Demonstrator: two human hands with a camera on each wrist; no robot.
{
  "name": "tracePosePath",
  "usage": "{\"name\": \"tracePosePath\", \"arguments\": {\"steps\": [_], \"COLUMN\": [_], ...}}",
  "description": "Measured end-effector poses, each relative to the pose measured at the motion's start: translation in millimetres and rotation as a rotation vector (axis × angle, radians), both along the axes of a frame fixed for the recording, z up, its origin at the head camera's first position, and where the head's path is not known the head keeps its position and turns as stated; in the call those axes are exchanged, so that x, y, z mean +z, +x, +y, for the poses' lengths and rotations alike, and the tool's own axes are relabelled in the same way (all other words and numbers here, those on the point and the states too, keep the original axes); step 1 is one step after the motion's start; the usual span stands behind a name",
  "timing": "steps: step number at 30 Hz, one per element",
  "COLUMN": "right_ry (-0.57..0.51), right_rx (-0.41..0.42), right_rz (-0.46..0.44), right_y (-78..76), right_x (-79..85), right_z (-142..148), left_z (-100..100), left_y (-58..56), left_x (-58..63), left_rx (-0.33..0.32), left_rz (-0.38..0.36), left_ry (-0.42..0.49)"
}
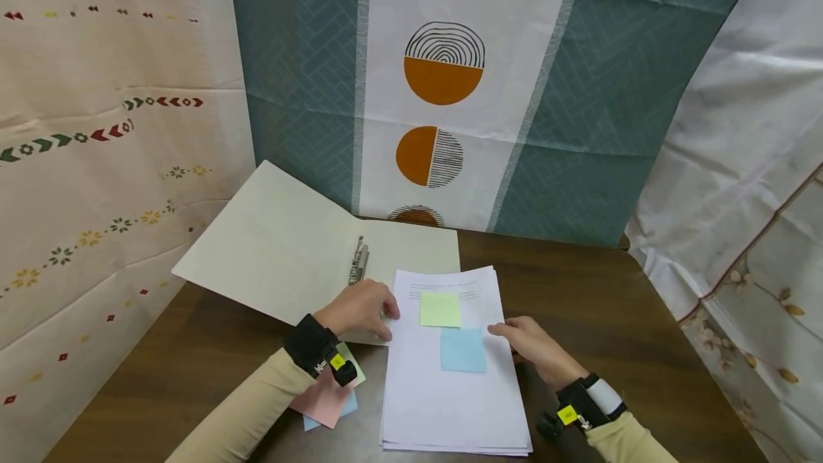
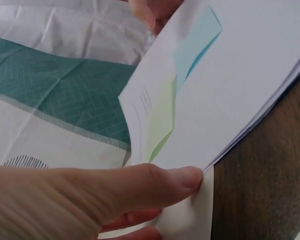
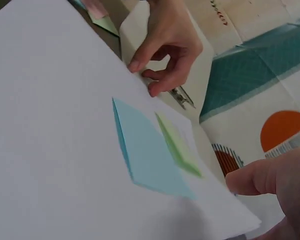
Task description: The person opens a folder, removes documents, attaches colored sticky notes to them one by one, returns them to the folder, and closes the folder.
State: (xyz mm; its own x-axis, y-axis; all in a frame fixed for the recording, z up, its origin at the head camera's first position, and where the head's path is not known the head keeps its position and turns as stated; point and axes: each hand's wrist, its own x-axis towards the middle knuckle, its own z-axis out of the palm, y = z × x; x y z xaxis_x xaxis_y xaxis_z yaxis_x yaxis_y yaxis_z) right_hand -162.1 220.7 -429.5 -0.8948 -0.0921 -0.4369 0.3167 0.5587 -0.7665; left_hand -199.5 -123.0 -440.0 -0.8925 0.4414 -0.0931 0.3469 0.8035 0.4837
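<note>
A stack of white paper sheets (image 1: 450, 413) lies upright before me, partly over the right cover of an open cream ring binder (image 1: 270, 241). Two sticky notes are on its top sheet: a green one (image 1: 440, 310) and a blue one (image 1: 463, 351), their lower edges lifting in the wrist views. My left hand (image 1: 361, 309) pinches the stack's left edge, thumb (image 2: 185, 177) at the rim and fingers curled below. At the right edge my right hand (image 1: 536, 352) grips the sheets, thumb uppermost; its other fingers are mostly hidden beneath.
The binder's metal clip (image 1: 358, 263) stands just beyond my left hand. Under my left wrist lie loose pink (image 1: 324, 402), blue and green notes. Brown wooden table (image 1: 572, 284) extends to the right; patterned cloths (image 1: 308, 91) hang behind and at both sides.
</note>
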Motion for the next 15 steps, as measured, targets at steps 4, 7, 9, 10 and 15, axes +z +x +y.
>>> {"name": "tracePosePath", "arguments": {"steps": [4,7,9,10,15], "right_ry": [0.056,0.042,0.011,-0.001,0.049], "right_rx": [-0.005,0.009,0.015,0.012,-0.011], "right_rz": [0.004,0.020,0.028,0.032,0.053], "right_y": [-1.7,-0.8,-0.9,-1.1,-1.4], "right_x": [0.2,3.5,6.1,7.5,10.5], "right_z": [-9,-18,-24,-27,-29], "left_z": [0,0,0,0,-2], "left_y": [1.4,2.0,1.6,1.3,-0.3], "left_x": [-0.1,1.3,2.0,2.1,0.0], "left_rx": [0.000,0.005,0.012,0.015,-0.004], "left_rz": [-0.016,-0.012,-0.008,-0.006,-0.003], "left_ry": [0.003,-0.007,-0.016,-0.019,-0.012]}}
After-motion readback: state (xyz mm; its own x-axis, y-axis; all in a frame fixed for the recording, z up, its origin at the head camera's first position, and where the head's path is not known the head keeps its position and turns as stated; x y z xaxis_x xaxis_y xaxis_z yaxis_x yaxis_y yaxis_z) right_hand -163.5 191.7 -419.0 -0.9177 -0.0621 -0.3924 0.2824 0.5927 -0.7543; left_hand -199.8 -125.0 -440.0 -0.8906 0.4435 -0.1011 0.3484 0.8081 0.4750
